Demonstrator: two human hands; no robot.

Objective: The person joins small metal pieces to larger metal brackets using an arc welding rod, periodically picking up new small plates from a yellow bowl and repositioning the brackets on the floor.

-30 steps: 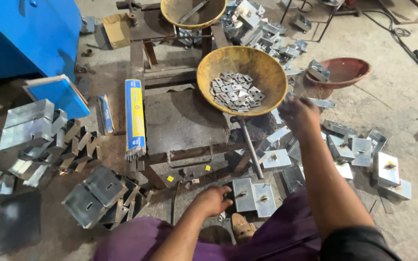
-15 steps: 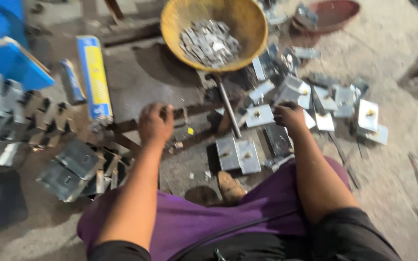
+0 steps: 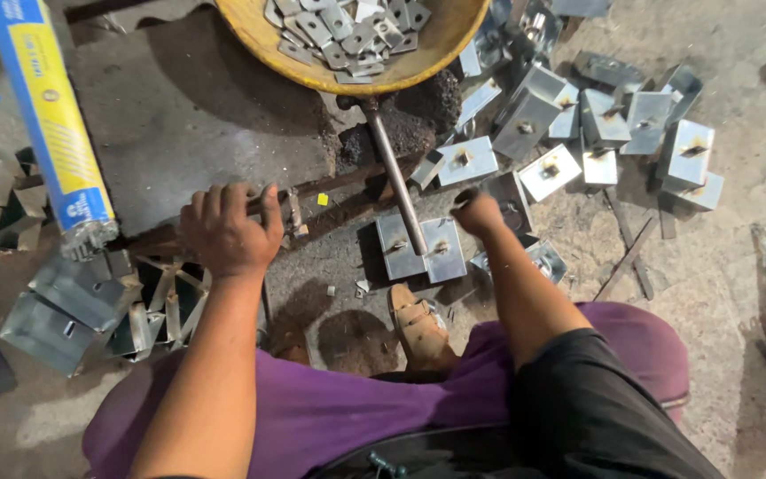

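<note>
Looking straight down at someone sitting on the ground in purple trousers, surrounded by cut metal. Left hand (image 3: 228, 229) is palm down with fingers curled over a rusty bar (image 3: 312, 191) that lies across the dark floor, so it's gripping or at least pressing on it. Right hand (image 3: 479, 213) is balled into a fist right beside a grey plate (image 3: 509, 197); it looks like it's pinching the plate's edge, but I honestly can't tell if it actually has hold of it.

One yellow bowl (image 3: 418, 53) sits at the top, full of small flat metal squares (image 3: 339, 27), way too many and too overlapped to count. One steel rod (image 3: 396, 177) runs from under the bowl down to two square plates (image 3: 421, 248) lying side by side between the hands, each with a little slot in it.

To the right of the rod there's a scatter of folded brackets (image 3: 609, 133); I count roughly twelve, some stacked, so don't hold me to it. One blue and yellow box (image 3: 50, 124) lies at the left, and below it, just left of the left hand, a pile of bigger grey brackets (image 3: 73, 302), maybe five or six. One foot (image 3: 418, 328) pokes out just below the two plates.
</note>
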